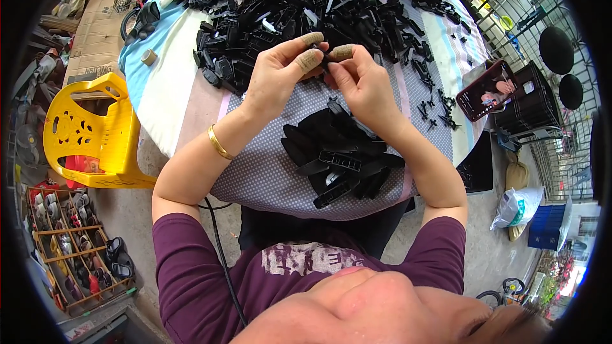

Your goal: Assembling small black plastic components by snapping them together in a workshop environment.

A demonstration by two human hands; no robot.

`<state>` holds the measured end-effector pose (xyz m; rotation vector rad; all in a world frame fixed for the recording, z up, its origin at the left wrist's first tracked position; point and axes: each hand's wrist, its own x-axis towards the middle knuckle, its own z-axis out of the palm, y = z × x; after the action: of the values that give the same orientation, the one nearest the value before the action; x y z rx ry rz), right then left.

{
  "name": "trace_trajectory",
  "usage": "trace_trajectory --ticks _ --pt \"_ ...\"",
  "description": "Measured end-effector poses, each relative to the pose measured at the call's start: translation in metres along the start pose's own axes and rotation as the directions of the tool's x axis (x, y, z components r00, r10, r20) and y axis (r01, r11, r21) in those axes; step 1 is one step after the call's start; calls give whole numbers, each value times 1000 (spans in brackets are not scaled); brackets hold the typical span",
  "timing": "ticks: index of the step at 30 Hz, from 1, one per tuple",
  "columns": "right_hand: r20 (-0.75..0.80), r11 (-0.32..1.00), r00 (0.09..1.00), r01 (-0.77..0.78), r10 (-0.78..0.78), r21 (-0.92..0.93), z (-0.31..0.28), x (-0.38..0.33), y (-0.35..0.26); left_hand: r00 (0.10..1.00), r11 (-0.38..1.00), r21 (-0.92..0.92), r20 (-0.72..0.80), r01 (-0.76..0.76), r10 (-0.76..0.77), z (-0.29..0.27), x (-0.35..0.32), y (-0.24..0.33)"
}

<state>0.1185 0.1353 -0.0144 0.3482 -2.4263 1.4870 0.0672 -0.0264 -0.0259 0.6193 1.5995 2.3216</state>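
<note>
Both my hands meet over the table, in front of a large heap of black plastic parts [255, 19]. My left hand [277, 76], with tan tape on its thumb and forefinger, pinches a small black plastic part [326, 60]. From the other side my right hand [362, 83], its forefinger taped too, grips the same part; the fingers hide most of it. Below my hands, close to me, lies a smaller pile of longer black plastic pieces [341, 162]. Several small black branched pieces [440, 111] are scattered right of my right wrist.
A patterned cloth covers the round table [255, 178]. A phone [488, 91] stands at its right edge, and a tape roll [148, 57] sits at the left. Beside the table are a yellow plastic chair [121, 134], a shoe rack [70, 248] and a black crate [526, 99].
</note>
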Motion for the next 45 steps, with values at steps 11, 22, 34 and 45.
trace_trajectory --ticks 11,22,34,45 --pt "149 999 989 2 -7 34 -5 1 4 975 973 150 166 -173 147 -3 0 13" --pt "381 993 924 -40 -5 112 -48 21 4 972 977 187 226 -100 56 10 -10 30" --pt "-79 711 955 155 -285 -686 -57 42 68 780 45 796 577 -603 242 6 3 -5" --pt "-114 938 971 168 -211 -304 -53 27 32 764 6 782 608 -624 217 8 13 -19"
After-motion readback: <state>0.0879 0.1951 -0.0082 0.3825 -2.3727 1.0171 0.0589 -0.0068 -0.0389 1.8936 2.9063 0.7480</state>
